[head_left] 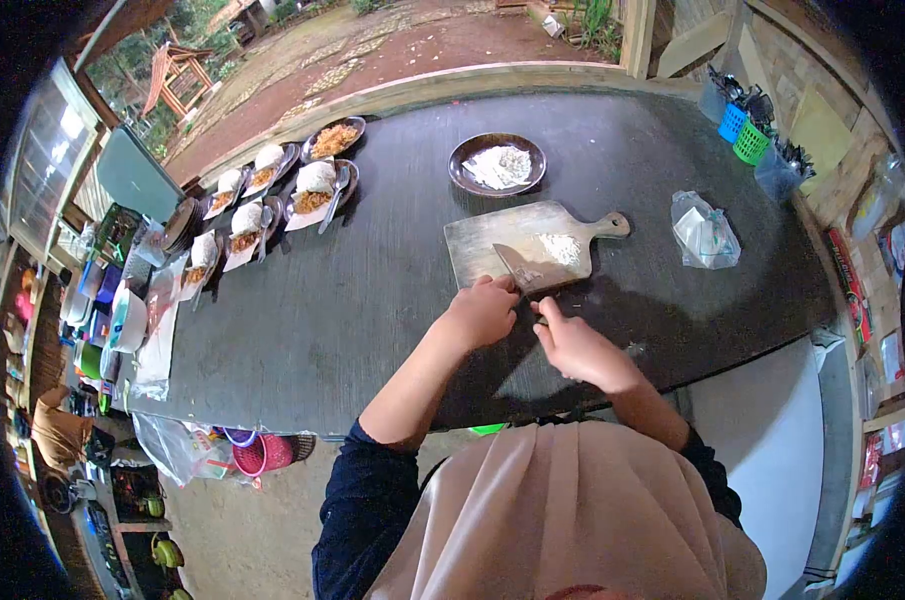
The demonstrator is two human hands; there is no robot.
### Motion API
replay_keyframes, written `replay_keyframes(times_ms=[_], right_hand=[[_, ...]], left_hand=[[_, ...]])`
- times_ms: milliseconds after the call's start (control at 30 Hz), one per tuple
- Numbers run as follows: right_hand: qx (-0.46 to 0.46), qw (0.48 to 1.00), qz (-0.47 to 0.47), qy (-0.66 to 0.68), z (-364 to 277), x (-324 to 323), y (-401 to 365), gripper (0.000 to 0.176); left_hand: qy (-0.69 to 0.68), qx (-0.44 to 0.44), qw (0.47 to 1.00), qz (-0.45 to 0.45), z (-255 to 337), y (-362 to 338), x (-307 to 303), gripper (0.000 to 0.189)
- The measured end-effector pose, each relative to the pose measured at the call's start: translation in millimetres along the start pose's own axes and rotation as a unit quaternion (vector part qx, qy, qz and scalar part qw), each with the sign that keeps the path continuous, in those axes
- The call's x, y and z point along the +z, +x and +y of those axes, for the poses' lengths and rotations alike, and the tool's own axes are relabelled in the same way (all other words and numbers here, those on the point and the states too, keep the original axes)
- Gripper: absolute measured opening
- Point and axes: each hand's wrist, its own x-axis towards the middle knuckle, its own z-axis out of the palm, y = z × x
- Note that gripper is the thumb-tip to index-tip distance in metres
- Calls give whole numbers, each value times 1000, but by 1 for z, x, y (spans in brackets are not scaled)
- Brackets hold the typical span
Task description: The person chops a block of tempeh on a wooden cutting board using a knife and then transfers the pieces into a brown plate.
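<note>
A wooden cutting board point(477, 235) lies on the dark table, its handle pointing right. My right hand point(582, 350) is closed round the handle of a knife point(513, 266), whose blade rests over the board's near part. Close to the blade, my left hand point(482, 308) has its fingers curled at the board's near edge; whatever they press on is hidden. Small white chopped pieces point(560, 249) lie in a pile on the board, with a few bits beside the blade. Behind the board sits a brown plate point(455, 172) holding white pieces point(498, 166).
Several plates with rice point(316, 177) and spoons stand on the left, beside a bowl of orange-brown food point(334, 140). A clear plastic bag point(705, 232) with something white lies on the right. Cutlery baskets point(750, 147) line the back right corner.
</note>
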Motion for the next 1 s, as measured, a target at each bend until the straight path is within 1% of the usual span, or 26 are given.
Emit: replay_keyframes(times_ms=[33,67,133,200,267,300,333,367,400,433,467,533,567,600,667,700,733,767,867,900,933,967,1000], right_hand=[[-38,998,37,-42,8,13,6,30],[-39,998,37,-43,17,16,11,30],[12,1000,7,-10,9,8,20,31],[8,1000,3,16,2,-6,12,31],[36,998,-33,29,-5,-10,2,32],[2,1000,-19,0,3,-1,2,33],[3,1000,-21,0,15,11,12,33],[-55,995,54,-60,29,26,22,31],[-115,977,130,-120,36,32,28,29],[-33,997,41,-60,17,13,28,30],[-33,997,44,-57,3,0,20,30],[58,997,-43,37,-15,-19,12,30],[55,997,-48,31,-15,-16,8,31],[25,999,-34,20,-10,-7,6,31],[-102,987,88,-83,33,28,23,32],[-102,988,86,-82,23,21,24,32],[-16,999,17,-32,4,4,24,36],[71,996,-52,20,-8,-8,24,40],[45,996,-56,52,-6,-16,13,38],[36,997,-49,39,-7,-11,10,38],[28,998,-43,29,-6,-5,6,37],[-43,998,25,-43,21,18,17,37],[-40,998,23,-41,18,17,19,37]], left_hand=[[-2,-20,1000,-13,7,-3,-10,29],[-4,-39,999,-25,12,-4,-16,30],[-6,-35,999,-15,11,-3,-15,30],[-5,-29,1000,-7,6,-3,-11,30],[-34,-3,999,11,2,-2,-4,30],[-36,-4,999,12,3,-2,-6,30],[-44,-8,999,11,5,-3,-9,30],[-52,-11,999,11,7,-4,-10,30],[-52,-12,999,11,8,-3,-11,30],[-29,-19,999,2,9,-2,-11,29],[-4,-25,1000,-8,8,-2,-13,28],[-21,-10,1000,6,5,-2,-11,28],[-45,2,999,18,3,-3,-8,28],[-47,0,999,21,2,-2,-8,28],[-33,4,999,6,2,-1,-7,27],[-35,3,999,5,2,-1,-6,27],[-42,3,999,13,1,-1,-5,28],[-48,4,999,20,1,-1,-5,28],[-45,23,998,26,-7,0,1,30],[-47,23,998,27,-6,1,-2,30],[-44,18,999,9,-4,1,-6,31],[-42,13,999,-13,-2,0,-7,32],[-44,13,999,-16,-1,-1,-7,32]])
